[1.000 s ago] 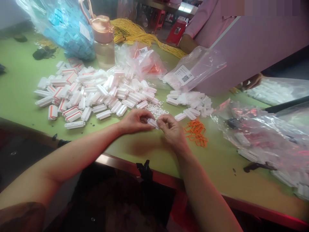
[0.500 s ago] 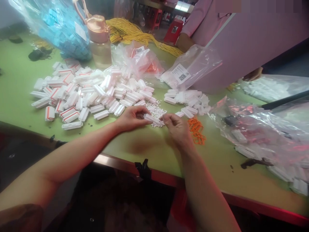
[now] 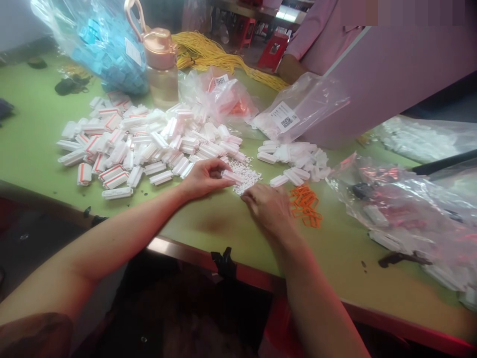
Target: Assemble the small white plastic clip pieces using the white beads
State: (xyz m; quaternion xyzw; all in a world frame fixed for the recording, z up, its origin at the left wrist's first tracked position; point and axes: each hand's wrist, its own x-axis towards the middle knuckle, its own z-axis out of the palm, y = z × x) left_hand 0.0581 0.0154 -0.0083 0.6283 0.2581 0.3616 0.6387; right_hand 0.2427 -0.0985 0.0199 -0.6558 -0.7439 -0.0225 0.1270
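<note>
Between the thumb and fingers of my left hand (image 3: 204,180) is a small white oblong plastic housing (image 3: 231,177). My right hand (image 3: 270,208) is at the near edge of a heap of tiny white plastic pieces (image 3: 246,174), its thumb and fingertips pressed together. Whatever those fingertips hold, if anything, is too small to see. Left of the heap spreads a large pile of white housings (image 3: 149,141), some bearing an orange strip. A smaller group of white housings (image 3: 296,156) lies to the right, with orange plastic frames (image 3: 306,205) just in front of it.
Behind the piles stand a bottle (image 3: 162,69) and a bag of blue parts (image 3: 108,54). Clear labelled bags (image 3: 285,114) and a yellow cable bundle (image 3: 208,52) lie at the back. More bagged parts (image 3: 406,199) cover the right side. Beyond a partition shows a person's sleeve (image 3: 311,30).
My right hand has moved away from the housing, down and slightly left, to the edge of the tiny pieces. The left hand still holds the housing. The whole view has shifted slightly.
</note>
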